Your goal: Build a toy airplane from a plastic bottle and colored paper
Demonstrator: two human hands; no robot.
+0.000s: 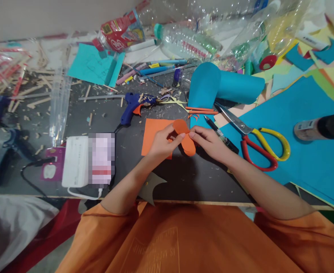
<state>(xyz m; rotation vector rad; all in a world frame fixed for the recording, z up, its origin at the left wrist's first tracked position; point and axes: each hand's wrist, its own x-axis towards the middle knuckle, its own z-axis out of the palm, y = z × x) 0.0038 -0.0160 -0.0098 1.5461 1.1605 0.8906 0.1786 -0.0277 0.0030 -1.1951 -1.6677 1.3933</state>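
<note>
"In the head view, where's the cutout (188, 145)?"

"Between the left hand (163, 142) and right hand (210, 142), both pinching it, near the orange sheet (150, 136)."

"Step in hand?"

"Shaping its lobes, I'd judge; the next move calls for light, steady pressure."

The round-lobed orange paper cutout (188, 145) is held aslant.

Round-lobed orange paper cutout (188, 146): solid colour. Square orange paper sheet (152, 132): solid, matching shade. Large metal scissors (246, 131): silver blades, one handle loop yellow, the other red. Pistol-shaped plastic glue gun (132, 105): dark blue body, orange trigger. Orange cloth shirt (209, 239): printed lettering and thin frame lines, paler tone. Red-labelled plastic bottle (123, 31): white and yellow print, red cap.
</note>
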